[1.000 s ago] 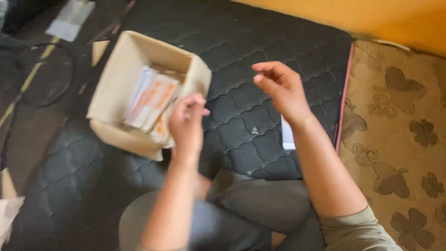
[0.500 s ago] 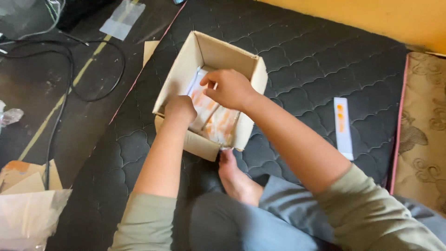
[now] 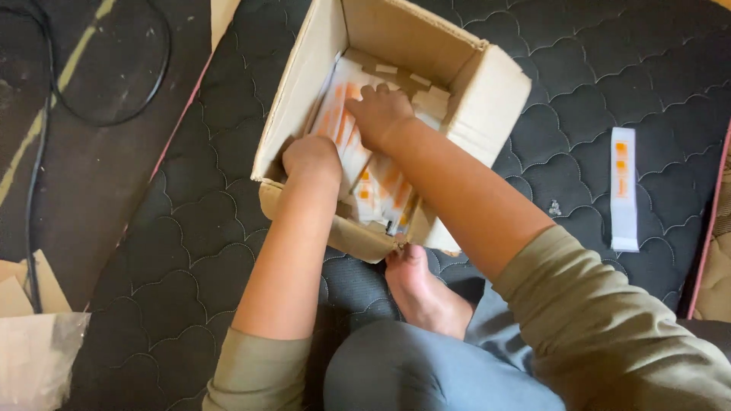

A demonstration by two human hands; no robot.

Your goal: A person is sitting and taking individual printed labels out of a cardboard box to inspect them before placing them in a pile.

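Cardboard box (image 3: 487, 99) upper centre holds white-orange packets (image 3: 373, 190). Our right hand (image 3: 378, 114) presses flat on them, grasping nothing; left hand (image 3: 311, 157) curled, grip unclear. We'd press evenly, keeping stacks aligned.

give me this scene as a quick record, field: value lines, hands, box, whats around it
left hand: inside the cardboard box, at its near left wall, fingers hidden
right hand: palm down on the packets in the box
cardboard box: open, flaps up, on the dark quilted mattress
packets: flat white with orange marks, stacked in the box
loose packet: lies apart on the mattress, right of the box
bare foot: touches the box's near edge
black cable: on the floor, left
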